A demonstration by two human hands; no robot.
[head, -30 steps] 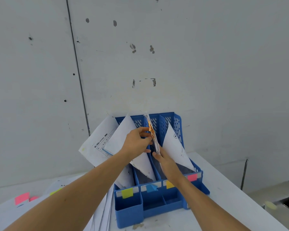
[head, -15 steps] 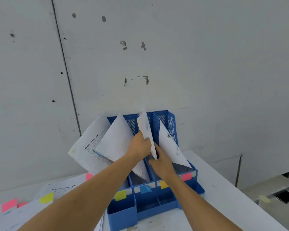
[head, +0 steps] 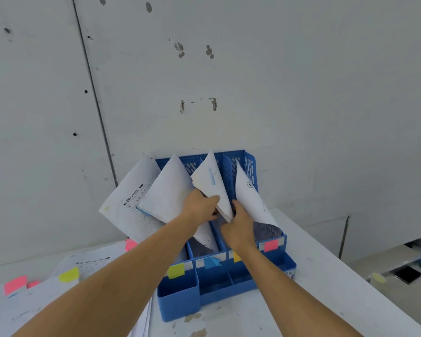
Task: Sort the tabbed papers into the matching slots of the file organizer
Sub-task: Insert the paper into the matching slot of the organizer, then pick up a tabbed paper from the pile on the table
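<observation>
A blue file organizer stands on the white table against the wall, its slots labelled by yellow, blue, a second yellow and pink tabs. My left hand grips a folded bundle of papers standing in a middle slot. My right hand holds the lower edge of the same bundle from the right. More papers lean out of the left slots and the rightmost slot.
Loose papers with pink and yellow tabs lie on the table at the left. A wall rises right behind the organizer. The table's right edge drops off to a lower surface with a dark phone.
The bundle has sunk lower into the middle slot and turned its white face with blue print toward me. Both hands moved down with it.
</observation>
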